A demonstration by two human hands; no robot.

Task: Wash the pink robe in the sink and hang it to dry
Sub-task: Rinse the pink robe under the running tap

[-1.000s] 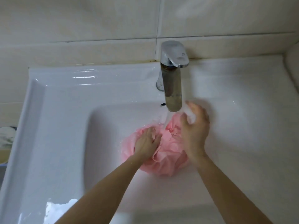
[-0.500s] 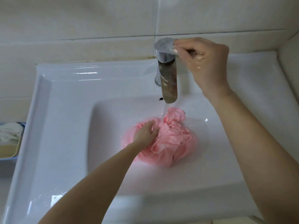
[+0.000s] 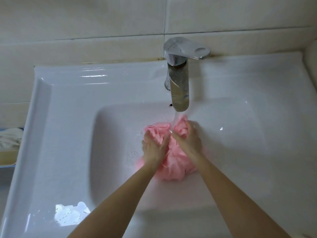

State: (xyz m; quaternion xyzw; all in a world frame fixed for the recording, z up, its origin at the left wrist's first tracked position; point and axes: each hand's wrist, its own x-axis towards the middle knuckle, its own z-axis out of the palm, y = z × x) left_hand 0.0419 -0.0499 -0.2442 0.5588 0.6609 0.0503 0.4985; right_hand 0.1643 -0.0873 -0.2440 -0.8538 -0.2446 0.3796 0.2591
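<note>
The pink robe (image 3: 175,166) lies bunched up and wet in the basin of the white sink (image 3: 68,134), right under the chrome faucet (image 3: 180,78). Water runs from the spout onto the cloth. My left hand (image 3: 154,146) presses down on the left part of the bundle, fingers spread over it. My right hand (image 3: 189,138) grips the right part, its fingers curled round a fold near the stream. The lower half of the robe shows between and below my wrists.
The faucet lever (image 3: 187,47) points right, above the spout. A tiled wall (image 3: 85,23) stands behind the sink. At the far left edge a blue soap dish (image 3: 8,152) holds a white cloth. The sink's wide flat rim runs left and right of the basin.
My right hand has left the faucet lever and come down onto the robe. The lever now sits turned to the right. My left hand stayed on the cloth.
</note>
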